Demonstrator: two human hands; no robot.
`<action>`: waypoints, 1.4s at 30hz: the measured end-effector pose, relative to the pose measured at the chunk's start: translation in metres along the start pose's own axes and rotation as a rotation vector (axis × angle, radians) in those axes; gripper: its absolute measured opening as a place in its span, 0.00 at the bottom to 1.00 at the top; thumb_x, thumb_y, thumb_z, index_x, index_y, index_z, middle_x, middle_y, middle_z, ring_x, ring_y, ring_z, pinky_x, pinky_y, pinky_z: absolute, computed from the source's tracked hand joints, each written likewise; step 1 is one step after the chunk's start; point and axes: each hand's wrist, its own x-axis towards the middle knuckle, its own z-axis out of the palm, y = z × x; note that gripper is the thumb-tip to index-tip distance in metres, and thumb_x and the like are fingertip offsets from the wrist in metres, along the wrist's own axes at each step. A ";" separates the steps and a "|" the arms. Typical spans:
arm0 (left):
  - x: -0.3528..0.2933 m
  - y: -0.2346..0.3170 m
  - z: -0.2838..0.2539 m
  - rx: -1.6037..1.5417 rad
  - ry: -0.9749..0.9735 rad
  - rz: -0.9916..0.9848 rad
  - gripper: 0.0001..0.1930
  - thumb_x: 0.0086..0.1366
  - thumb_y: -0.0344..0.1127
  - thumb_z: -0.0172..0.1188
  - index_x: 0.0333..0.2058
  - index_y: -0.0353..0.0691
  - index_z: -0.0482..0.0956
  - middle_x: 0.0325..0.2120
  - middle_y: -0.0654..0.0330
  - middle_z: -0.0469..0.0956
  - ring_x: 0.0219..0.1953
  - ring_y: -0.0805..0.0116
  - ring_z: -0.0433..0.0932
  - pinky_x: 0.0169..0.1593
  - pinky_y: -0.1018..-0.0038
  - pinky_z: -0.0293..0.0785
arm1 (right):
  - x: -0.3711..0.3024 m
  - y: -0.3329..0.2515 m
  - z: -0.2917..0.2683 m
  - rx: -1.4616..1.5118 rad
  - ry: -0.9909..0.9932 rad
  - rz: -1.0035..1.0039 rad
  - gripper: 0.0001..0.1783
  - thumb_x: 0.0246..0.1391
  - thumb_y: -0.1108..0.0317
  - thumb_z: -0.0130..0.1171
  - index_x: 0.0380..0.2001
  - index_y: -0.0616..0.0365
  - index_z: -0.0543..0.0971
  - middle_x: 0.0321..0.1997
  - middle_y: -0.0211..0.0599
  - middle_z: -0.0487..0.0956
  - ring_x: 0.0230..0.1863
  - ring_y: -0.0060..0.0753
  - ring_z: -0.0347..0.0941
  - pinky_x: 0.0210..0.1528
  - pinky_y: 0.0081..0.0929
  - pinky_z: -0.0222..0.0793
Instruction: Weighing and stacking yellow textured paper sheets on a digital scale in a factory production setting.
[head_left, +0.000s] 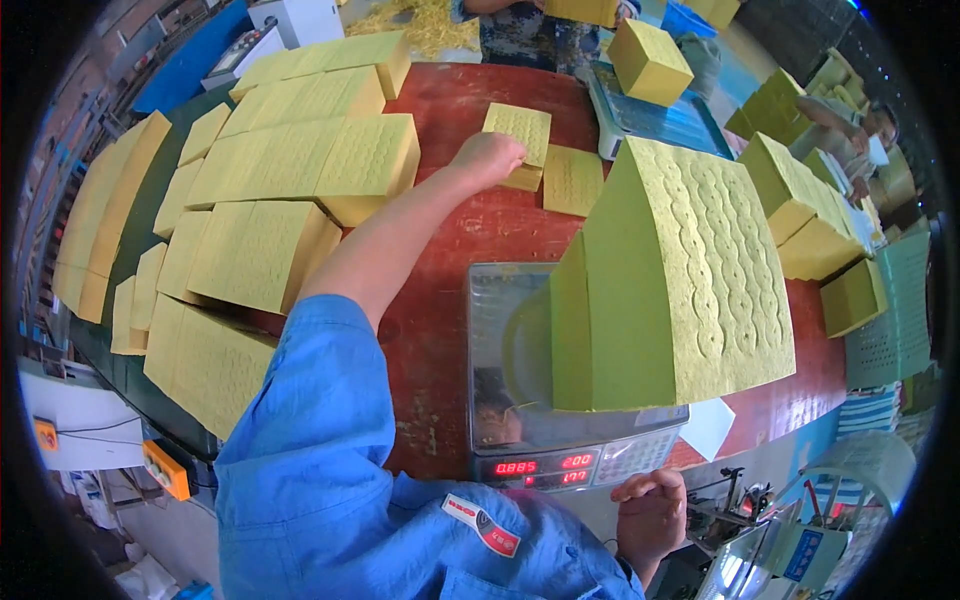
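Note:
My left hand (490, 158) reaches across the table, its closed fingers at the near left corner of a small stack of embossed yellow paper (520, 124). The fingertips seem to pinch some of its sheets; how many is hidden. Close beside that stack lies a thin, flat pile of yellow paper (573, 181). On a digital scale (540, 445) with a lit red display, a tall block of yellow paper (715, 265) stands on edge, with another block (571, 320) against its left side. Below the scale's keypad, my right hand (652, 515) hangs with curled fingers, nothing visible in it.
Many yellow paper blocks (260, 250) line the left side of the red table (420, 420). Far right, a second scale (660, 120) bears one block (651, 62). Co-workers stand beyond the table and at the right. A green plastic basket (890, 310) stands at the right edge.

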 end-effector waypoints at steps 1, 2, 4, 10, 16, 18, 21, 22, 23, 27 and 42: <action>0.001 0.000 0.002 0.023 -0.012 -0.003 0.06 0.59 0.34 0.55 0.28 0.39 0.76 0.28 0.53 0.78 0.36 0.50 0.78 0.39 0.57 0.74 | 0.000 0.000 0.000 0.003 -0.001 0.013 0.26 0.61 0.50 0.48 0.48 0.63 0.72 0.32 0.44 0.75 0.34 0.43 0.73 0.40 0.39 0.71; 0.001 0.000 0.004 0.024 -0.009 -0.004 0.06 0.59 0.34 0.55 0.28 0.39 0.76 0.28 0.53 0.78 0.36 0.50 0.78 0.39 0.57 0.74 | 0.000 0.000 0.000 0.005 -0.003 0.026 0.26 0.61 0.50 0.49 0.48 0.63 0.72 0.32 0.44 0.76 0.34 0.43 0.73 0.40 0.39 0.71; 0.004 0.004 0.007 0.114 -0.019 -0.013 0.06 0.59 0.32 0.53 0.27 0.39 0.77 0.28 0.52 0.78 0.35 0.50 0.79 0.37 0.56 0.76 | 0.000 0.001 -0.001 0.007 -0.001 0.023 0.25 0.61 0.50 0.49 0.48 0.63 0.72 0.32 0.44 0.76 0.34 0.43 0.73 0.40 0.39 0.71; 0.004 0.008 0.009 0.135 0.107 0.014 0.07 0.59 0.30 0.52 0.24 0.38 0.76 0.27 0.52 0.79 0.34 0.51 0.79 0.37 0.56 0.76 | -0.006 0.001 -0.002 0.010 0.026 0.020 0.25 0.60 0.50 0.50 0.47 0.63 0.73 0.32 0.45 0.76 0.34 0.43 0.73 0.41 0.40 0.70; -0.002 0.024 -0.053 0.115 0.406 -0.068 0.07 0.60 0.32 0.54 0.28 0.36 0.79 0.28 0.52 0.80 0.34 0.50 0.79 0.38 0.58 0.75 | -0.008 0.003 0.006 0.030 -0.065 0.130 0.26 0.59 0.51 0.52 0.48 0.65 0.72 0.35 0.50 0.78 0.36 0.45 0.74 0.42 0.41 0.70; -0.030 0.044 -0.090 -0.018 0.495 -0.152 0.07 0.59 0.32 0.54 0.27 0.36 0.79 0.28 0.50 0.80 0.33 0.49 0.79 0.37 0.58 0.75 | -0.003 0.009 0.008 0.021 -0.251 0.292 0.29 0.59 0.50 0.52 0.51 0.68 0.71 0.41 0.56 0.79 0.41 0.50 0.76 0.47 0.45 0.71; -0.101 0.099 -0.144 -0.288 0.498 -0.334 0.10 0.62 0.30 0.54 0.39 0.35 0.80 0.34 0.49 0.81 0.37 0.56 0.82 0.43 0.69 0.76 | 0.008 0.020 0.032 0.109 -0.401 0.562 0.34 0.61 0.52 0.52 0.60 0.69 0.64 0.56 0.55 0.72 0.58 0.52 0.69 0.58 0.46 0.66; -0.129 0.129 -0.159 -0.345 0.491 -0.337 0.09 0.62 0.29 0.54 0.38 0.34 0.80 0.35 0.48 0.81 0.37 0.57 0.82 0.44 0.69 0.75 | 0.014 0.023 0.042 0.127 -0.446 0.620 0.36 0.61 0.50 0.51 0.62 0.68 0.61 0.60 0.54 0.70 0.61 0.52 0.66 0.60 0.46 0.64; -0.159 0.161 -0.172 -0.401 0.487 -0.345 0.08 0.62 0.28 0.55 0.38 0.33 0.80 0.35 0.48 0.81 0.38 0.57 0.82 0.44 0.69 0.75 | 0.019 0.030 0.051 0.187 -0.492 0.632 0.38 0.61 0.49 0.51 0.64 0.67 0.58 0.62 0.53 0.68 0.62 0.52 0.65 0.60 0.47 0.64; -0.275 0.281 -0.189 -0.027 0.399 -0.195 0.08 0.59 0.21 0.55 0.38 0.32 0.77 0.41 0.51 0.80 0.47 0.53 0.79 0.55 0.52 0.70 | 0.035 0.047 0.071 0.434 -0.578 0.925 0.37 0.64 0.51 0.48 0.66 0.65 0.54 0.64 0.52 0.65 0.63 0.51 0.65 0.62 0.48 0.63; -0.326 0.405 -0.204 -1.298 0.607 -0.925 0.17 0.66 0.40 0.54 0.45 0.30 0.76 0.40 0.58 0.78 0.43 0.72 0.76 0.47 0.73 0.72 | 0.025 -0.068 0.071 -0.328 -0.962 0.368 0.22 0.62 0.73 0.49 0.58 0.67 0.66 0.51 0.40 0.76 0.51 0.24 0.70 0.55 0.26 0.65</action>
